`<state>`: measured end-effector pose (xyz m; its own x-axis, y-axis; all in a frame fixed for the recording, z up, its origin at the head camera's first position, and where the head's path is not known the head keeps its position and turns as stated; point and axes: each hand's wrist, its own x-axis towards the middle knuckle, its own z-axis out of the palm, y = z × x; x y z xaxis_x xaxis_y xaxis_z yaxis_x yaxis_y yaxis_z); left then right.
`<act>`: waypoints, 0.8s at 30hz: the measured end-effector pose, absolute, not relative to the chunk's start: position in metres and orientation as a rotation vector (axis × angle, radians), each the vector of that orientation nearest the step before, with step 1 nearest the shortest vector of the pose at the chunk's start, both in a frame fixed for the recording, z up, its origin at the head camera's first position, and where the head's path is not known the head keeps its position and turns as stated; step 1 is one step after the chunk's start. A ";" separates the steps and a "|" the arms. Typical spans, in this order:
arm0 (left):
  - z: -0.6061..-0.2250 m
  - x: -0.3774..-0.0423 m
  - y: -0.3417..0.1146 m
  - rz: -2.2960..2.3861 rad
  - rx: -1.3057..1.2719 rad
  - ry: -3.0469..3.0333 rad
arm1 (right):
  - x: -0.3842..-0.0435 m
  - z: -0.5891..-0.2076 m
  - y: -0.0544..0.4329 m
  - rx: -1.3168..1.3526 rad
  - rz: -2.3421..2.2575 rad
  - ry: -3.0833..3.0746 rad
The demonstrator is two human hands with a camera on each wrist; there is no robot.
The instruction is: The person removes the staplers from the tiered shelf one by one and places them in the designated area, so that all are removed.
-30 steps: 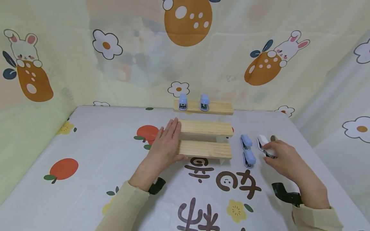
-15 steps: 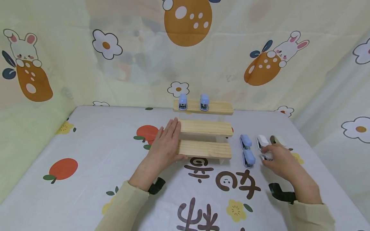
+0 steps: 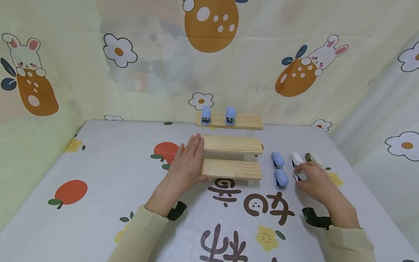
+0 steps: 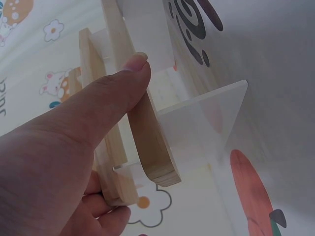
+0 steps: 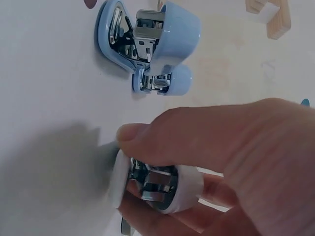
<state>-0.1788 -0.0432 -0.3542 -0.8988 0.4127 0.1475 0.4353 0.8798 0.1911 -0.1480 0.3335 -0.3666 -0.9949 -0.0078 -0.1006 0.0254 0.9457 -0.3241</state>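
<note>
My left hand (image 3: 184, 163) holds the left end of a three-step wooden rack (image 3: 232, 169). In the left wrist view its thumb presses across the lowest plank's front edge, and fingers curl at the end of a plank behind. My right hand (image 3: 319, 183) pinches a small white stapler (image 5: 189, 189), thumb on one side and fingers on the other, close over the table. A second white stapler (image 3: 295, 160) stands just beyond it. To its left, two light-blue staplers (image 3: 280, 179) stand one behind the other. Two more blue staplers (image 3: 230, 115) sit on the top plank.
Behind the right hand lies a partly hidden white item with a grey-brown end (image 3: 308, 157). The rack's planks rest on clear side supports (image 4: 206, 113). A printed white cloth (image 3: 108, 203) covers the table, and a patterned curtain (image 3: 157, 72) hangs behind it.
My right hand has shifted slightly left with the white stapler, bringing it nearer the second white one and uncovering more of the item behind. My left hand stays put.
</note>
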 end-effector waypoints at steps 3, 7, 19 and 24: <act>-0.355 -0.179 -0.043 -0.331 -0.670 -2.943 | -0.148 -0.367 0.334 0.027 -0.515 2.979; -0.355 -0.179 -0.043 -0.328 -0.674 -2.934 | -0.148 -0.365 0.335 0.033 -0.523 2.955; -0.354 -0.179 -0.043 -0.344 -0.667 -2.954 | -0.145 -0.361 0.341 0.004 -0.508 2.971; -0.355 -0.179 -0.043 -0.343 -0.663 -2.941 | -0.146 -0.362 0.342 0.003 -0.503 2.982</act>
